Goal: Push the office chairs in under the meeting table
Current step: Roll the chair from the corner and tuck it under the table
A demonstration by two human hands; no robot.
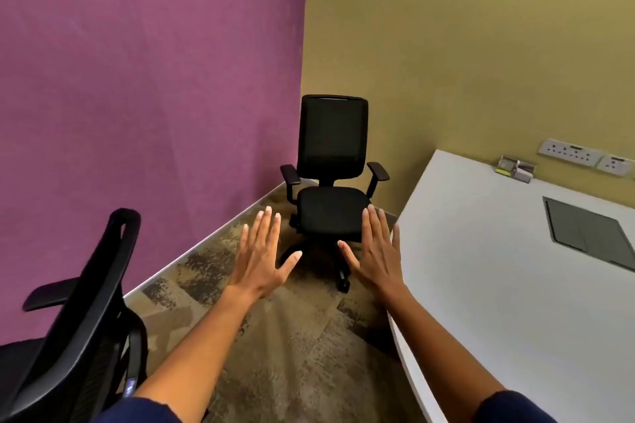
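Office chairs, two in view, neither tucked in. Near chair (75,336) sits at 8 o'clock, close to the person, backrest toward camera, well apart from the desk (498,285). Far chair (331,182) is at 12 o'clock in the corner where the purple wall (137,79) meets the tan wall (464,45), seat facing the camera, just beside the desk's rounded end but not under it.

Step in hand looks like the approach to the far chair. To do it well: walk in, take the top of the backrest or both armrests, swivel the seat to face the desk edge, then roll it straight in on its castors over the carpet (292,354). Push low and even so the base doesn't slew; watch the armrests against the desk's underside. Can't tell from here whether they'll clear.

Left hand (261,254) at 11 o'clock from frame centre: flat, palm down, fingers spread wide, holding nothing, touching nothing. Right hand (374,251) at 1 o'clock: same, flat and splayed, empty. It overlaps the far chair's seat in the picture, but probably hangs in the air short of it; depth is hard to read with the wide lens.

Both forearms are stretched forward, dark sleeves at the bottom edge.
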